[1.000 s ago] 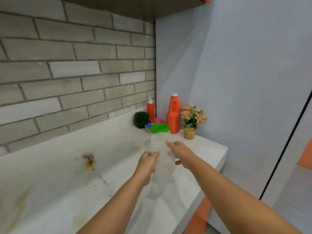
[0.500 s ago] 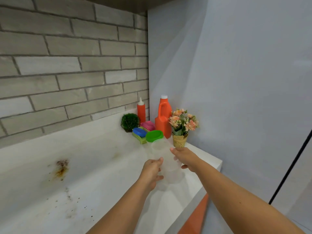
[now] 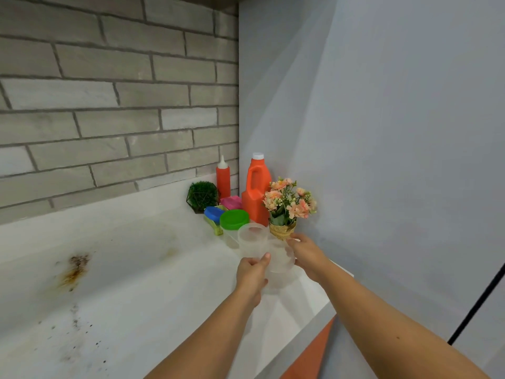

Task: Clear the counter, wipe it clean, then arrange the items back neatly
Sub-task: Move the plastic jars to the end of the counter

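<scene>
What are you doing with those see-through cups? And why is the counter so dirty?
A person is holding clear plastic cups in the left hand and the right hand, at the white counter near its far corner. Packed in that corner are an orange jug, a red squeeze bottle, a small pot of flowers and a green-lidded container. The counter has not been wiped yet: a brown stain and dark specks show on the left.

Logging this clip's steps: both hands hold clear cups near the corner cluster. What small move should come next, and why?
Probably set the clear cups down beside the green-lidded jar and release: left hand and right hand hold them close to it, and the counter has unwiped stains.
</scene>
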A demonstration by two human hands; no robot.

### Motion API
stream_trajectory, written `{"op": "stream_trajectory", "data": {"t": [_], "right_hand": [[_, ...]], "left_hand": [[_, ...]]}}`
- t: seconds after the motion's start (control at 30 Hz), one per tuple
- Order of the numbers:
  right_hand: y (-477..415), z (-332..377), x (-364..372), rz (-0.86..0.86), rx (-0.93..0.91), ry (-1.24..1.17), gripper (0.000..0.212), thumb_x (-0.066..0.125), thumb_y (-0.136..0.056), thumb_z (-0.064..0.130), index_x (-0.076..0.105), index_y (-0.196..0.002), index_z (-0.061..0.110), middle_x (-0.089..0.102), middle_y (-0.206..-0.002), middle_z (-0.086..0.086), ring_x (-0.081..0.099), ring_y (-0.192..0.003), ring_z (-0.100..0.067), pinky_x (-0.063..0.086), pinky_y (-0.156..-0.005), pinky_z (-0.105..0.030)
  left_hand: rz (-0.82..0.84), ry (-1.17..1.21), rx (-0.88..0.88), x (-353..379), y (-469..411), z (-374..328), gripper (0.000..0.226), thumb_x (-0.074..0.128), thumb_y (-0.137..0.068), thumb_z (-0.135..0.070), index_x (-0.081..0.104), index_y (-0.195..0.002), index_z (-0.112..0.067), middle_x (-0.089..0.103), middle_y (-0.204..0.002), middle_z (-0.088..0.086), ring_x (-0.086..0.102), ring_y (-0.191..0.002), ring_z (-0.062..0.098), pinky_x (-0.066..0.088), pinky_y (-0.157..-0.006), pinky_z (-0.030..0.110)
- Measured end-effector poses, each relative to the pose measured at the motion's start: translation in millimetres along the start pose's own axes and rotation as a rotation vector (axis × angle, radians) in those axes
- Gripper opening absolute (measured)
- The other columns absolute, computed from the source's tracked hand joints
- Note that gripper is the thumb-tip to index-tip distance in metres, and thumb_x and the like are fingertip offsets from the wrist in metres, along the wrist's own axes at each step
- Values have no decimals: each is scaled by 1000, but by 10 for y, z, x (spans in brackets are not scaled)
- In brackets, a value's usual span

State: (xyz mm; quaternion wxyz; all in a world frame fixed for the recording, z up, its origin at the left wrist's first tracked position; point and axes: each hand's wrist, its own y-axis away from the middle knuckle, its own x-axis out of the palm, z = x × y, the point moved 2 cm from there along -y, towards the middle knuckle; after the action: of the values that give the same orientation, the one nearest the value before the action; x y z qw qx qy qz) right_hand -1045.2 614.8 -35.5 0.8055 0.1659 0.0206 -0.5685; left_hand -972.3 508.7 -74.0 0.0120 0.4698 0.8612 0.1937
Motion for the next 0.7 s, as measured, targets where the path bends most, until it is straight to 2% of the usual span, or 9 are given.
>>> {"op": "stream_trajectory", "data": {"t": [0.1, 0.17, 0.23, 0.33, 0.4, 0.47, 0.6, 0.7], "right_hand": [[-1, -9, -26, 17, -24, -15, 43, 43, -98, 27, 36, -139, 19, 44, -138, -8, 42, -126, -26, 38, -102, -34], [1, -14, -43, 16, -54, 60, 42, 43, -98, 25, 37, -139, 18, 40, -142, -7, 39, -129, -25, 35, -94, -30], [9, -13, -51, 14, -98, 183, 41, 45, -97, 23, 39, -138, 17, 41, -141, -7, 41, -126, -25, 35, -88, -27], [13, 49, -41, -125, -220, 473, 40, 49, -95, 22, 46, -133, 14, 44, -137, -10, 43, -125, -29, 43, -95, -34], [34, 145, -8, -252, -317, 643, 37, 51, -92, 22, 52, -128, 13, 47, -131, -12, 44, -121, -31, 41, -100, -40], [83, 261, 80, -285, -408, 673, 31, 52, -91, 20, 58, -121, 13, 51, -124, -11, 45, -116, -30, 42, -97, -40], [180, 432, 377, -200, -513, 614, 20, 55, -90, 22, 64, -106, 14, 56, -112, -10, 49, -107, -30, 44, -92, -38], [227, 508, 634, -148, -553, 625, 21, 55, -89, 21, 64, -105, 12, 57, -108, -11, 53, -103, -30, 43, -88, -34]], "left_hand": [[-15, 40, 8, 42, -24, 12, 25, 57, -91, -22, 46, -108, -8, 49, -111, 7, 50, -93, 19, 45, -90, 33], [-20, 59, 11, 38, -53, -5, 24, 54, -93, -24, 46, -111, -10, 50, -115, 8, 49, -99, 20, 44, -94, 34], [-10, 63, 2, 12, -63, -51, 16, 49, -95, -27, 47, -103, -13, 52, -115, 8, 50, -104, 22, 45, -92, 35], [-29, 53, 1, -68, -74, -122, 25, 44, -97, -28, 46, -116, -13, 51, -116, 5, 50, -107, 23, 46, -88, 35], [-69, 33, 19, -129, -69, -176, 30, 43, -97, -27, 44, -123, -12, 47, -116, 4, 48, -107, 23, 45, -87, 35], [-104, 29, 38, -202, -52, -228, 29, 43, -97, -26, 45, -122, -12, 46, -115, 5, 47, -106, 23, 45, -84, 35], [-144, 45, 73, -411, 19, -339, 18, 44, -96, -22, 48, -112, -13, 49, -108, 7, 49, -100, 23, 47, -81, 35], [-171, 59, 103, -644, 76, -430, 15, 43, -96, -21, 49, -107, -12, 51, -106, 7, 51, -98, 23, 47, -78, 34]]}}
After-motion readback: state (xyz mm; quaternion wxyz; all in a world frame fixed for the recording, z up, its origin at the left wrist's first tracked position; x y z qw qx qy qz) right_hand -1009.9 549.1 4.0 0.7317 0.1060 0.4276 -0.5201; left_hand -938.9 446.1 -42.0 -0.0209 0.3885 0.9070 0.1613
